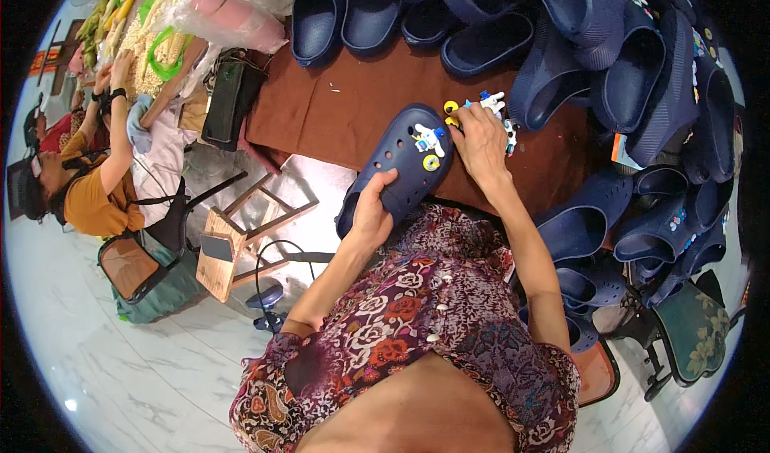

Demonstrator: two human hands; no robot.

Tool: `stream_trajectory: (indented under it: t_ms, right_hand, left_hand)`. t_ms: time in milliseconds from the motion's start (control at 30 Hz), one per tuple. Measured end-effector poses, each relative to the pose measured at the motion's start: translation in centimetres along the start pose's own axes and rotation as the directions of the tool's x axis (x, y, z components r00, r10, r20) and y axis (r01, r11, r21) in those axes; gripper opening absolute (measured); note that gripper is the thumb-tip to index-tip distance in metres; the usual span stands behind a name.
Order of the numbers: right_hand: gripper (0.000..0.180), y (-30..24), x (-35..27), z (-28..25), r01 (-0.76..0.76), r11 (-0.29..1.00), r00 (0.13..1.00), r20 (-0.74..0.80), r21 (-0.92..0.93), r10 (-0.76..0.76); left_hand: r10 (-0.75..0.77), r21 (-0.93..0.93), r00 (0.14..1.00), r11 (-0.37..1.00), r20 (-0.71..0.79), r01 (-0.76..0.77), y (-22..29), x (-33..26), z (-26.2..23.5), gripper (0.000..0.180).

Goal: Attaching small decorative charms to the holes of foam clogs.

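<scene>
My left hand (374,211) grips a navy clog (401,150) near its heel side, thumb on top. The toe of the clog points away from me, over the edge of the brown-covered table. Two charms sit in its holes: a white cartoon figure charm (430,138) with blue parts and a yellow ring charm (431,163). To the right of the clog, my right hand (481,144) reaches down with curled fingers among loose shoe charms (494,102), white, blue and yellow. Its fingertips are at a yellow charm (451,107); what they pinch is partly hidden.
Many navy clogs (487,42) are heaped along the table's far and right sides. The brown cloth (321,108) has a black case (228,100) at its left. A wooden stool (216,264) with a phone stands lower left. A co-worker (104,184) sits far left at a heap of pale pieces.
</scene>
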State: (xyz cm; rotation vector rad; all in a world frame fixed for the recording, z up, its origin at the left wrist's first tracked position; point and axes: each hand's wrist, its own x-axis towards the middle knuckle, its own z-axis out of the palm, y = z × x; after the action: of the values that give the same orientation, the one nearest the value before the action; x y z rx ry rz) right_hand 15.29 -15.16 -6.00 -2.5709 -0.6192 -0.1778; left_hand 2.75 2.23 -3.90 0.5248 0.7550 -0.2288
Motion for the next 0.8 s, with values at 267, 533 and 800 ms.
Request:
stream_trajectory:
  t_ms: [267, 533, 800]
  right_hand:
    - [0.022, 0.4, 0.0, -0.2, 0.039, 0.999, 0.999, 0.022, -0.005, -0.039]
    - [0.019, 0.1, -1.2, -0.1, 0.126, 0.985, 0.992, 0.036, -0.119, -0.122]
    - [0.022, 0.3, -1.6, -1.1, 0.141, 0.987, 0.987, 0.086, -0.071, -0.135]
  left_hand:
    - [0.000, -0.012, 0.999, 1.000, -0.043, 0.000, 0.0, 0.1, -0.4, 0.037]
    - [0.015, 0.051, 0.997, 0.999, -0.072, -0.012, -0.3, 0.2, -0.3, 0.042]
    - [0.036, 0.095, 0.998, 0.995, -0.046, -0.032, -0.5, -0.1, -0.2, 0.040]
